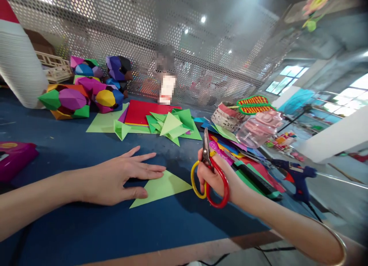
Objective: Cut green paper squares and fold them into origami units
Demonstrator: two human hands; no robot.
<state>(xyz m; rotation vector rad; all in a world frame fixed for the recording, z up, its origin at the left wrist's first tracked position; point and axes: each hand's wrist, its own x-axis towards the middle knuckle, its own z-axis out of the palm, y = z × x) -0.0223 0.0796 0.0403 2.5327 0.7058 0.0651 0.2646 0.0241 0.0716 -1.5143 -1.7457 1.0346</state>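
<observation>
The left hand (115, 179), fingers spread, presses a light green paper triangle (165, 187) flat on the blue worktop (115, 235); the right hand (215, 177) holds red-and-yellow-handled scissors (207, 154) upright beside it, blades closed, below the pile of green folded pieces (174, 124)

We see daylight from the windows (293, 76) at right and small bright reflections on the perforated metal (184, 43); soft shadows fall on the counter (94, 235), the right edge looks stretched and blurred, and one patch is pixelated.
</observation>
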